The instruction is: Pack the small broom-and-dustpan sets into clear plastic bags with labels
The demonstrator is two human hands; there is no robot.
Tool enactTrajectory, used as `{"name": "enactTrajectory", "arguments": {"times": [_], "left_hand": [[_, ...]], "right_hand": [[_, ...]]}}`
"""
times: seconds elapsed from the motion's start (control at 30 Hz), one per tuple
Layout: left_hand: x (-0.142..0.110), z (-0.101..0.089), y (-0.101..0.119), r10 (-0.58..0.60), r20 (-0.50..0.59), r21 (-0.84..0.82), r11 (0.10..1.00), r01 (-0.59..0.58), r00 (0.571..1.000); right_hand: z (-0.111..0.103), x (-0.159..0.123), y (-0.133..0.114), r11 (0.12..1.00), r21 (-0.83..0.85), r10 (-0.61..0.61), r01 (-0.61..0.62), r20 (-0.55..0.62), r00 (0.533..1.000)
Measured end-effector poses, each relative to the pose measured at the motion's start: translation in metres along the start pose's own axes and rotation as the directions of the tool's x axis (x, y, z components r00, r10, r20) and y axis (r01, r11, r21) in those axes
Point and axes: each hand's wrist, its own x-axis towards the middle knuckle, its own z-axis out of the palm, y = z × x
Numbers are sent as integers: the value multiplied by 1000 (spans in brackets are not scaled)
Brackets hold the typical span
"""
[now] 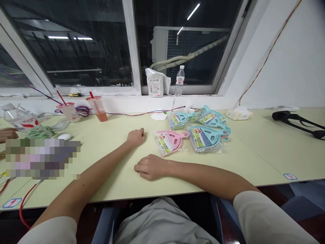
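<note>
My left hand (136, 137) rests on the pale table in a loose fist, to the left of a pink mini dustpan-and-brush set (170, 141) in clear plastic wrap. Closer to me lies my right hand (151, 167), its fingers curled in on the tabletop, and nothing shows in either fist. Neither hand touches the sets. Right of the pink one is a stack of wrapped blue dustpan-and-brush sets (207, 137). Behind these lie another blue set (181, 118) and a further blue pile (212, 117).
Two cups with red straws, one pinkish (68, 112) and one holding orange drink (100, 110), stand at the back left. A water bottle (179, 81) and white package (156, 84) sit on the sill. Tissues (239, 113) and a black strap-like object (297, 123) lie right. Another person's hand (7, 135) shows far left.
</note>
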Motion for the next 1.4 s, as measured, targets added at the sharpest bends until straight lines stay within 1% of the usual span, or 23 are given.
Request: {"name": "enactTrajectory", "arguments": {"times": [0.1,0.2,0.4,0.7,0.93,1.03,1.1,1.13,1.2,1.23,1.27,1.33,1.4], "left_hand": [[18,3,10,-54,18,25,998,54,998],[25,5,12,-70,6,13,997,70,998],[17,3,5,-54,11,-30,998,54,998],[12,0,6,-23,43,-22,999,24,999],[13,0,7,-25,50,-10,1000,25,998],[13,0,9,-10,52,-3,1000,10,999],[11,-1,12,26,24,-9,1000,-26,999],[10,-1,14,61,-12,-21,998,-62,998],[6,-1,20,159,-118,-64,984,-167,980],[4,-1,23,214,-173,-95,968,-233,961],[2,-1,25,270,-213,-129,945,-301,939],[-2,0,31,378,-243,-190,885,-426,893],[-5,1,35,471,-242,-212,828,-520,848]], "right_hand": [[0,-1,0,999,20,27,-27,-5,1000],[0,-2,1,998,51,35,-34,-20,999],[3,-5,4,989,137,64,-54,-72,995],[0,-5,5,975,205,100,-84,-69,993],[-5,-5,4,980,181,97,-87,-46,994],[-3,-5,4,992,111,59,-55,-32,998],[-1,-6,6,999,31,14,-14,-22,1000],[-2,-6,9,1000,-8,-6,6,-27,1000],[-7,-9,19,998,-66,-18,14,-63,998],[-12,-12,27,997,-83,-3,-4,-91,996],[-19,-16,36,995,-89,30,-41,-118,993],[-34,-28,59,983,-82,147,-162,-158,976],[-48,-45,84,943,-78,308,-325,-171,936]]}}
